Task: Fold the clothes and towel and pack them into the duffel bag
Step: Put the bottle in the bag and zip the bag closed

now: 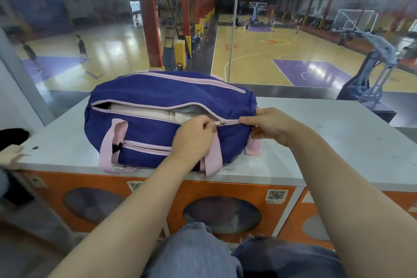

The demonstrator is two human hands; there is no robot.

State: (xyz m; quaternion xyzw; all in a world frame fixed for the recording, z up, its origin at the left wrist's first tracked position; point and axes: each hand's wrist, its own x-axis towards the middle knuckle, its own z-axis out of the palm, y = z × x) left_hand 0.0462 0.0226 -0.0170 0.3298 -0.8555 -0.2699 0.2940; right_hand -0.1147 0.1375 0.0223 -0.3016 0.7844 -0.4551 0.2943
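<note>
A blue duffel bag (158,106) sits on the white counter (316,142), its zip half closed over pale folded cloth (171,113); the left hand (194,137) pinches the zipper pull (220,123), the right hand (268,124) grips the bag's end

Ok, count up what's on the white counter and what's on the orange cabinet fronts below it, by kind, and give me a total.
Blue duffel bag: 1, part unzipped, folded pale fabric showing inside
Hands on the bag: 2, left hand at the zipper pull, right hand pinching the zipped end
QR code stickers: 2
Total: 5
</note>
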